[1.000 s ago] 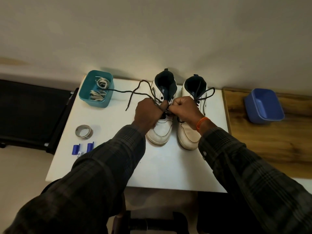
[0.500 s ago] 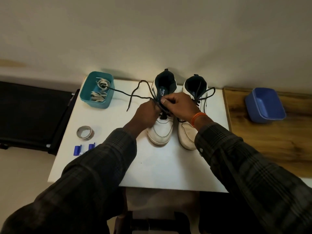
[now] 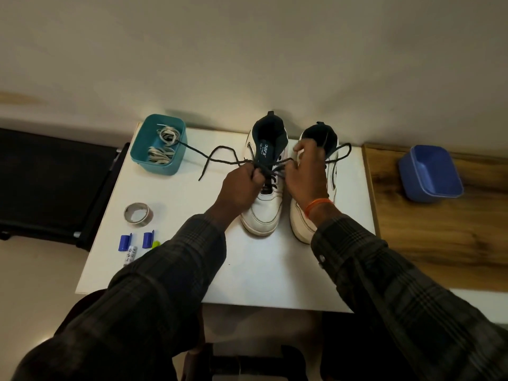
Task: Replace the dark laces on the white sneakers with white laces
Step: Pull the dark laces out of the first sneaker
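Observation:
Two white sneakers stand side by side on the white table (image 3: 264, 273), toes toward me: the left sneaker (image 3: 264, 213) and the right sneaker (image 3: 302, 229). A dark lace (image 3: 220, 156) runs from the left sneaker's eyelets out to the left, toward the teal bin. My left hand (image 3: 242, 185) grips this lace beside the shoe's tongue. My right hand (image 3: 305, 171) is raised over the gap between the shoes and pinches the lace's other strand. The right sneaker's dark lace (image 3: 342, 152) loops out to the right. White laces (image 3: 163, 145) lie coiled in the teal bin (image 3: 158, 163).
A tape roll (image 3: 137, 213), two small blue clips (image 3: 137, 240) and a small white item lie near the table's left edge. An empty blue bin (image 3: 430, 174) sits on the wooden surface (image 3: 439, 243) to the right. A black surface (image 3: 49, 182) borders the left.
Both hands have lifted from the left sneaker's lower eyelets toward its tongue and moved apart. The right hand has moved up and right, drawing the lace out.

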